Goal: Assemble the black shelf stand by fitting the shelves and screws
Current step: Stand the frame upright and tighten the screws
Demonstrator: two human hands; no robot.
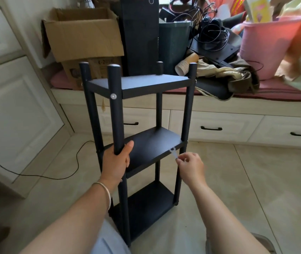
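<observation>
Black shelf stand (140, 136) is standing upright on the tiled floor (246, 180), right in front of the person, with 3 shelves seated between 4 round posts. Top shelf (142, 83) is sitting just below the post tips; middle shelf (151, 145) is at hand level; bottom shelf (146, 208) is near the floor. A pale screw cap (113, 96) is showing on the front-left post (116, 114) at top-shelf height.

Left hand (116, 162) is gripping that front-left post at the middle shelf, fingers curled round it, thumb up alongside. A bracelet (105, 191) is sitting on that wrist.

Right hand (190, 165) is pinching a small white tool (173, 152) between fingertips, its tip touching the front edge of the middle shelf near the front-right post (187, 110). Other fingers are curled in.

Behind the stand, a window bench with drawers (210, 125) is carrying a cardboard box (83, 37), a dark bin (173, 43), paper cups (184, 66), tangled cables (212, 28) and a pink tub (267, 48). A black cord (63, 171) is trailing across the floor on the left.
</observation>
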